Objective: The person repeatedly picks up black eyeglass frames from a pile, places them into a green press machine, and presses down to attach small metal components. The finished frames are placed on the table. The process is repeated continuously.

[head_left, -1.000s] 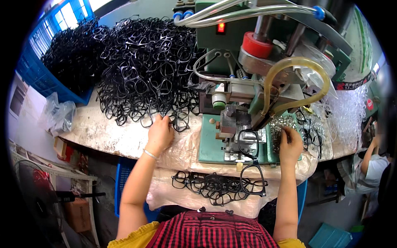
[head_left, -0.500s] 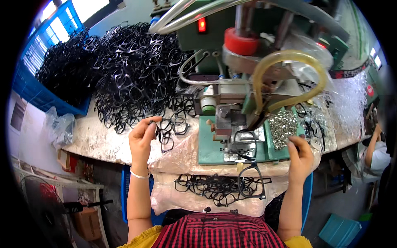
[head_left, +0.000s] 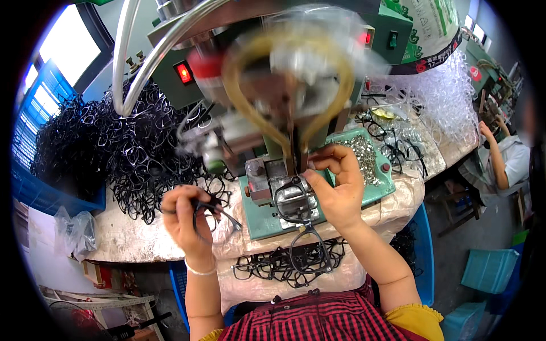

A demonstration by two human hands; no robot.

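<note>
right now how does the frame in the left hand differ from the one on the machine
The left hand holds its black frame up in the air, away from the machine; the frame on the green machine lies flat on the metal fixture, under the right hand. Both are black eyeglass fronts.

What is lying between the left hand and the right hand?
In the head view, a black frame on the green machine base lies between the left hand and the right hand.
</note>
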